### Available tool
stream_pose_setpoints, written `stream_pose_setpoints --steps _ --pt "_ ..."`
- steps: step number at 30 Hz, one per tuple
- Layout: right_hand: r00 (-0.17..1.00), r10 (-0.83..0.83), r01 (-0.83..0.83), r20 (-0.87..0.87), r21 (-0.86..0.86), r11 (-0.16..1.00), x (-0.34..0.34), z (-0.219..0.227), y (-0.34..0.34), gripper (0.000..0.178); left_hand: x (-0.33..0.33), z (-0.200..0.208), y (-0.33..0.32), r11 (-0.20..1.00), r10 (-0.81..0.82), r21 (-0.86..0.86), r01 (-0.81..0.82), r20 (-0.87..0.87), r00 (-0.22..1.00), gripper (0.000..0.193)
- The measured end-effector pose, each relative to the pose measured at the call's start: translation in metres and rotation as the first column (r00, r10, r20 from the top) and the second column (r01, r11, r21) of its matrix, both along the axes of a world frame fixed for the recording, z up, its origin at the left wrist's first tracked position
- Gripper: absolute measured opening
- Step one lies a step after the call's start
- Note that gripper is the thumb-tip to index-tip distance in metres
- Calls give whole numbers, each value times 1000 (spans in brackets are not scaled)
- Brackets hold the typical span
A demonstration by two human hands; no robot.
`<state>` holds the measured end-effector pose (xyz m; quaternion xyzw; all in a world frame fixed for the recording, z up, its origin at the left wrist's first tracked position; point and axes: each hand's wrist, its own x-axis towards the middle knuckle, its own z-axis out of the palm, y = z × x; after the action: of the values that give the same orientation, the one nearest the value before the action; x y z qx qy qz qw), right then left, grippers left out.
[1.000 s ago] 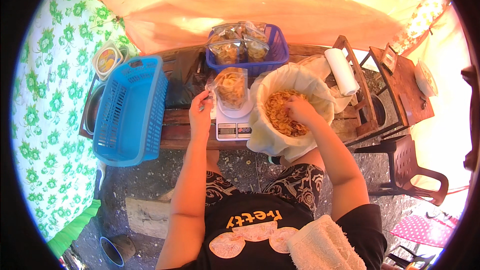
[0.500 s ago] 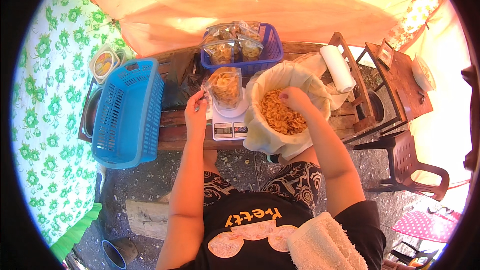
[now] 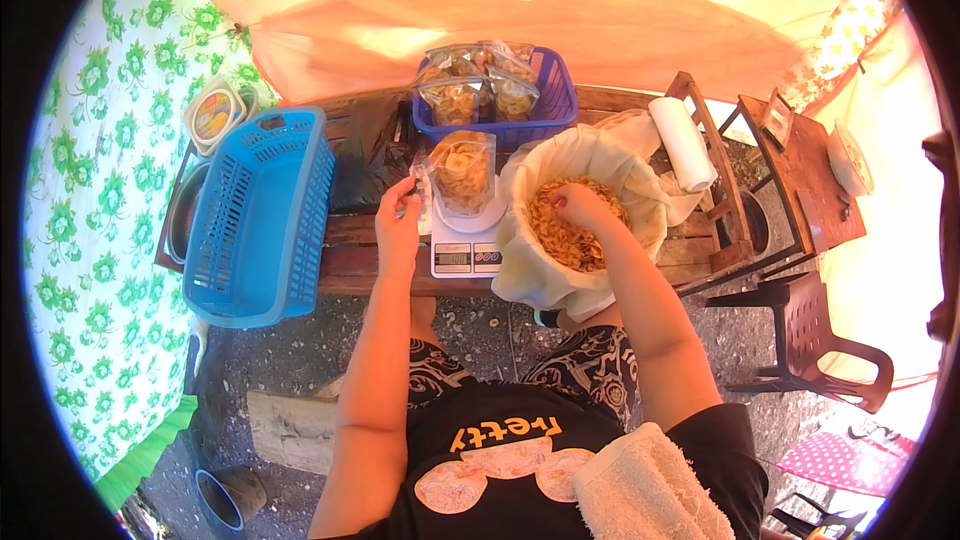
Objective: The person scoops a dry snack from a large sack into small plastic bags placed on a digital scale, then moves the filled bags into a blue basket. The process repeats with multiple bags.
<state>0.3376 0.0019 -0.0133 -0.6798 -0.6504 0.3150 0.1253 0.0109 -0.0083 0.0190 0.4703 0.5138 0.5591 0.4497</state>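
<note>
A clear pouch (image 3: 463,175) of yellow-orange chips stands upright on a white kitchen scale (image 3: 470,252) at the middle of the bench. Beside the pouch's left edge is my left hand (image 3: 398,215), its fingers drawn together in a pinch; what lies between them is too small to make out. To the right of the scale, a round container lined with cream cloth (image 3: 528,275) holds loose fried chips (image 3: 567,243). My right hand (image 3: 585,208) reaches over its rim, fingers curled closed on chips, with the fingertips partly hidden.
Behind the scale, a blue-violet basket (image 3: 500,132) holds several filled pouches (image 3: 450,100). A light-blue basket (image 3: 235,285) stands left. A paper towel roll (image 3: 683,143) lies right of the cloth, near a wooden rack (image 3: 728,195). A brown plastic chair (image 3: 800,330) stands at right.
The whole view has shifted slightly. My right hand has moved a little left and lower among the chips. The left hand stays beside the pouch.
</note>
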Motion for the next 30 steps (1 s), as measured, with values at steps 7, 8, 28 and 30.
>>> stream_pose_setpoints --steps 7,8,28,30 --pt "998 45 -51 -50 -125 991 7 12 -1 20 -9 3 0 999 32 12 -32 2 999 31" --pt "994 71 -86 -89 -184 979 13 20 -1 19 -10 3 1 999 31 18 -30 -4 1000 31" --pt "994 -111 108 -11 -177 978 17 14 12 20 -8 0 1 1000 24 11 -24 -4 1000 31" --pt "968 -174 197 180 -113 974 4 -1 19 20 -10 0 1 1000 23 3 -23 23 999 31"
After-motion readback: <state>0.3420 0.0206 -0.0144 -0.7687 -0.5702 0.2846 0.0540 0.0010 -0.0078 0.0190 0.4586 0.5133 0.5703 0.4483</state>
